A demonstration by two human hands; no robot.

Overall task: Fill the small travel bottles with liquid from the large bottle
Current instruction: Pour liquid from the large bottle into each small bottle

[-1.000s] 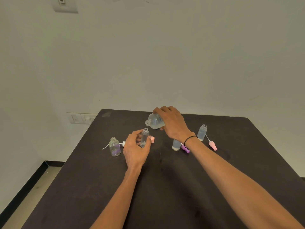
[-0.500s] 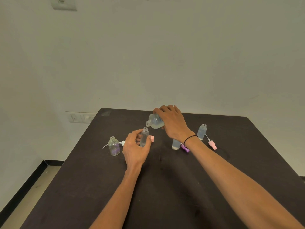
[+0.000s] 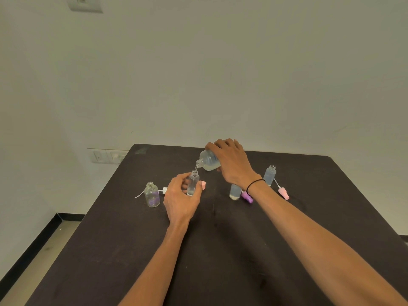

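Just above centre of the frame, the right hand (image 3: 231, 164) wraps the large bottle (image 3: 208, 160) from above and tips it so its long axis runs nearly level, neck pointing left and slightly down. Its mouth sits just above and a touch right of the open neck of the slim travel bottle (image 3: 192, 182), which stands upright, pinched between thumb and fingers of the left hand (image 3: 182, 199). A thin stream seems to bridge the two mouths; only a little liquid shows at the slim bottle's bottom, so filling looks barely begun.

The pour turns on keeping mouth over mouth.

Left of the hands stands a round travel bottle (image 3: 152, 194), open and apparently empty. Right of them, two more travel bottles, one partly hidden by the wrist (image 3: 235, 192) and one farther back (image 3: 269, 175), hold liquid, with pink (image 3: 283, 193) and purple (image 3: 246, 196) caps lying beside them. The near half of the bench (image 3: 220, 261) is free for the forearms.
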